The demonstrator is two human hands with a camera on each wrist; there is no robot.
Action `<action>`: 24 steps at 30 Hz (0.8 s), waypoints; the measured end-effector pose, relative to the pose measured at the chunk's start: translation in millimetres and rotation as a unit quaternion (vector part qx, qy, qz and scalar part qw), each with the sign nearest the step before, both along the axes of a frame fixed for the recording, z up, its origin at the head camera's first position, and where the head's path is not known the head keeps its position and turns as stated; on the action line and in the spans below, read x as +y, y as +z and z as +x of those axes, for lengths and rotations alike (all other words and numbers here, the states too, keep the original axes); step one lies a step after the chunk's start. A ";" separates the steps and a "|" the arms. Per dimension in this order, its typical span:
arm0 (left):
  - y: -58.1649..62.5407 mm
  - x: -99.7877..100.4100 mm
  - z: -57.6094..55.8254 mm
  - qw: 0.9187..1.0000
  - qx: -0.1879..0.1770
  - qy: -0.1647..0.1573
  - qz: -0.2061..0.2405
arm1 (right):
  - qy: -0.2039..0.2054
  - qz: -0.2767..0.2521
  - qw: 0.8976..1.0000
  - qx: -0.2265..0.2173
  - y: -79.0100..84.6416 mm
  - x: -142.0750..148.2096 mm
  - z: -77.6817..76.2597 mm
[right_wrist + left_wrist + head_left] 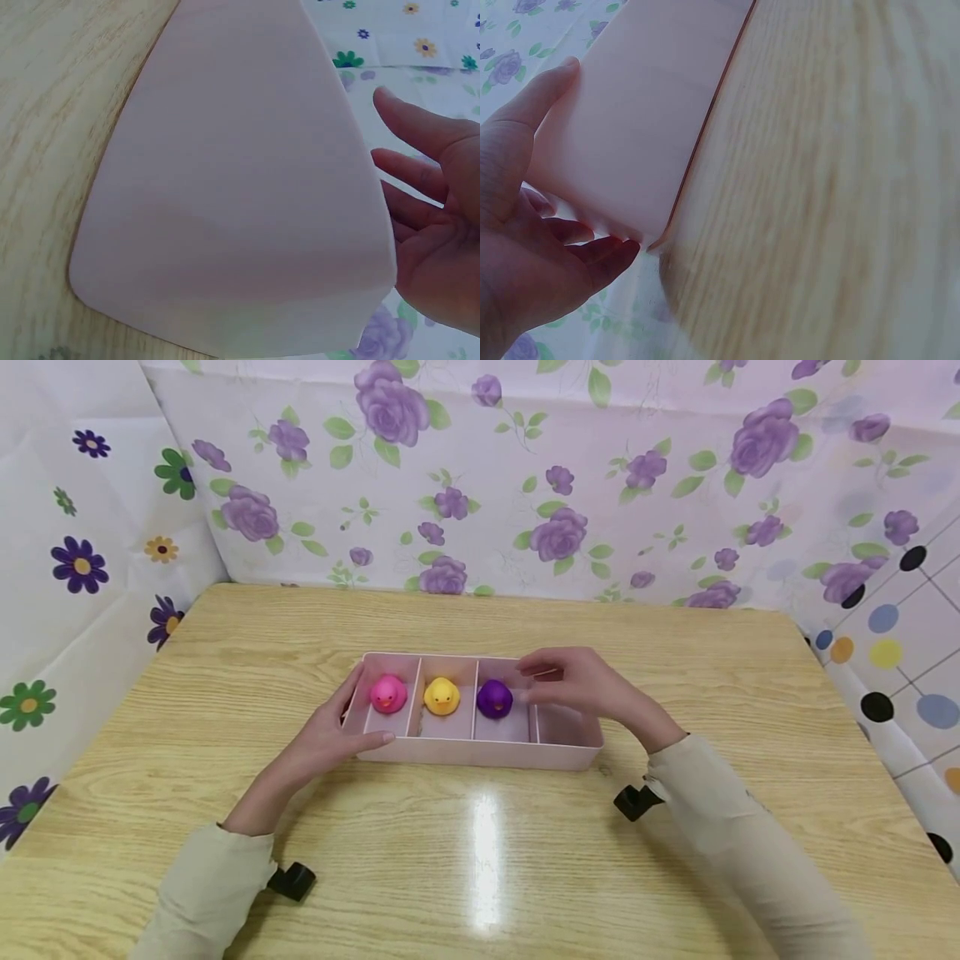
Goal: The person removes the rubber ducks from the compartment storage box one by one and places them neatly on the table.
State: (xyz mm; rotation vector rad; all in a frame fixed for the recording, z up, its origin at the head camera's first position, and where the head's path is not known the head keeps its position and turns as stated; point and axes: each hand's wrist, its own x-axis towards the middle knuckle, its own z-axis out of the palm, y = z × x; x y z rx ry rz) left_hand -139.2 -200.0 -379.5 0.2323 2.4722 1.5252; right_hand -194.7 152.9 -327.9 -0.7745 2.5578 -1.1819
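On a wood table (pixel 375 860) sits a pink box (pixel 480 752), with a pink duck (pixel 388 693), a yellow duck (pixel 442 697) and a purple duck (pixel 495 699) in its three left parts. The left hand (pixel 326 741) grips one end; the right hand (pixel 576 682), loose and holding nothing, is over the other.
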 end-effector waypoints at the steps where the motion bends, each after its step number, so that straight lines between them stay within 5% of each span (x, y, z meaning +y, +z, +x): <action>1: 0.1 -0.2 0.0 1.000 0.000 0.000 0.000 | 0.010 0.008 1.000 0.002 0.6 -1.7 -1.3; 11: 0.0 -0.5 -0.2 1.000 -0.005 0.000 0.003 | 0.099 0.060 0.993 0.027 4.3 -20.7 -13.9; 24: -1.8 -0.6 -1.4 1.000 -0.002 0.000 0.002 | 0.125 0.094 0.987 0.029 1.1 -35.0 -24.7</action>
